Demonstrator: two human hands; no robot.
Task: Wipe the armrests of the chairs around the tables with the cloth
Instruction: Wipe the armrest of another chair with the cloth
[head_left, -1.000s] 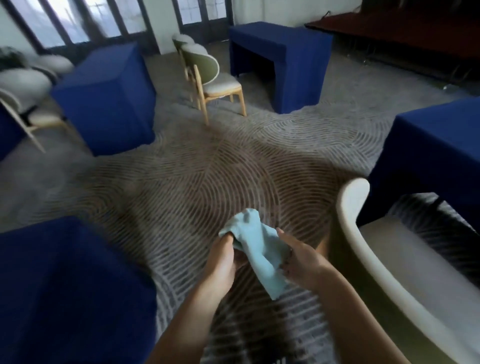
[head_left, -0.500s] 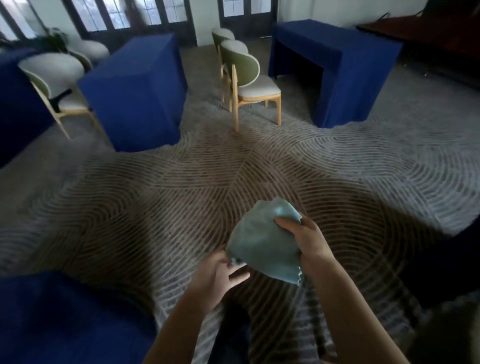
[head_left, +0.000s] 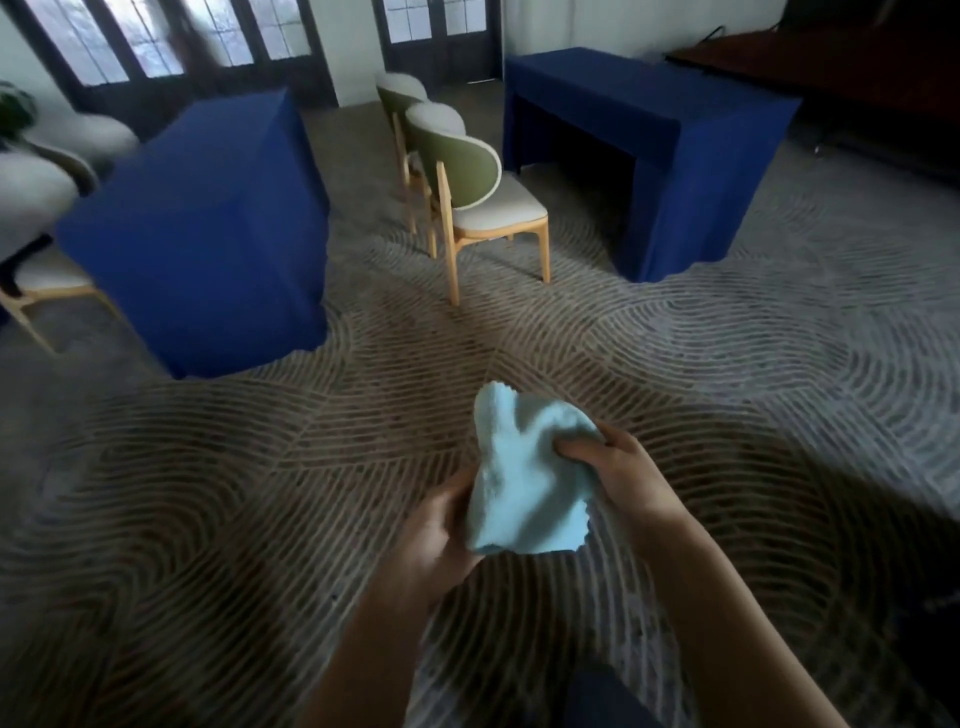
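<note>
Head view: cloth (head_left: 524, 483) is held in mid-air over carpet (head_left: 208, 493), well apart from 2 chairs (head_left: 467, 176) ahead. Right hand (head_left: 618, 473) pinches its upper right edge, thumb on top. Left hand (head_left: 436, 540) grips its lower left corner.

Fluffy matt cloth (head_left: 524, 488); pale wood-framed chair (head_left: 475, 192); ribbed carpet (head_left: 260, 467).

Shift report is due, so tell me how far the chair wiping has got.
Done: nothing here shows a wiped chair, so none can be confirmed. In hand: the left hand and right hand both hold the light blue cloth above the carpet, touching no chair. Left: the green-backed chair ahead, the second chair behind it, and the pale chairs at far left.
</note>
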